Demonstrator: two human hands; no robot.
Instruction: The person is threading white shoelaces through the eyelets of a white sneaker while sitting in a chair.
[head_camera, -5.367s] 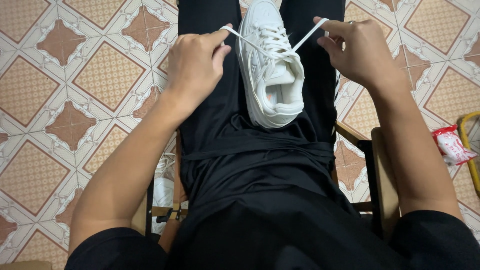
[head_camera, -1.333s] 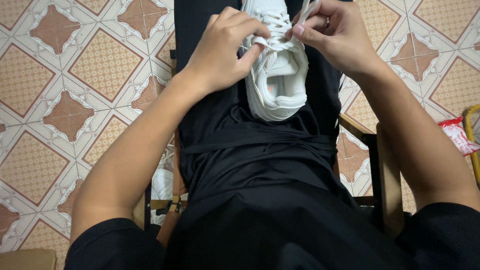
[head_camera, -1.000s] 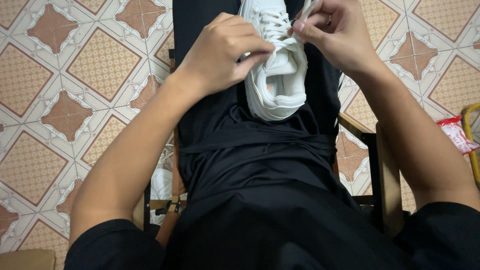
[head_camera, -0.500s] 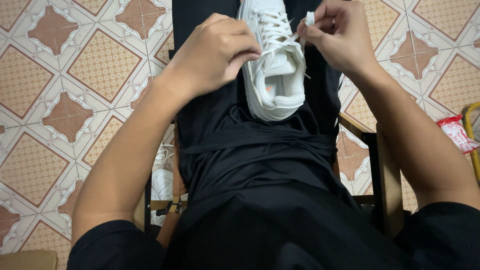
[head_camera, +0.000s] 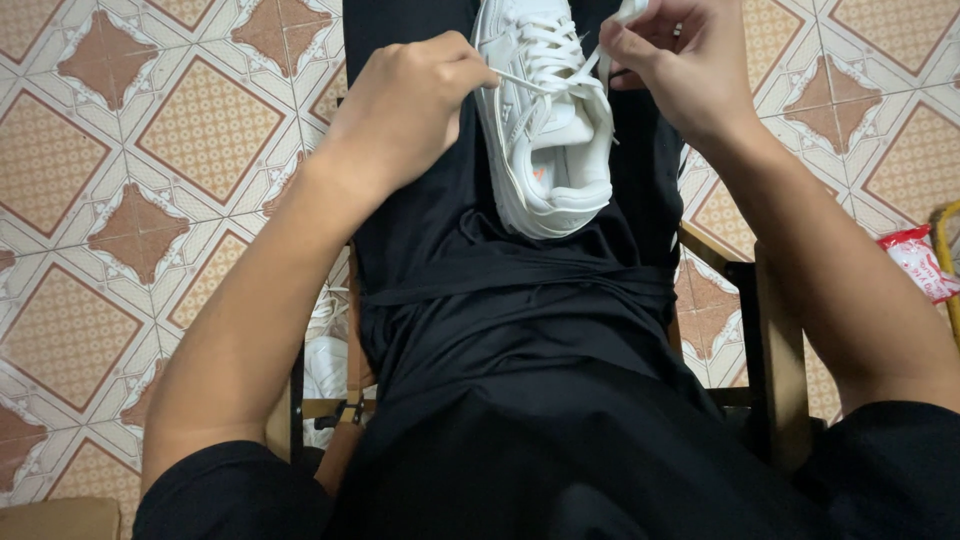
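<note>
A white sneaker (head_camera: 548, 120) lies heel-near on the person's black-trousered lap, steadying it for lacing. The left hand (head_camera: 405, 105) pinches one white lace (head_camera: 520, 82) taut; the right hand (head_camera: 675, 60) grips the other end, far right.

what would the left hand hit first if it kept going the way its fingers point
The left hand points right, pinching a lace end. Going straight on, it would probably first meet the white sneaker at its laced front, then the right hand; depth is unclear.

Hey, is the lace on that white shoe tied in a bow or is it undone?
Undone. The white shoe rests on the person's lap, and the left hand and right hand each pull a loose lace end sideways; no bow shows.
</note>
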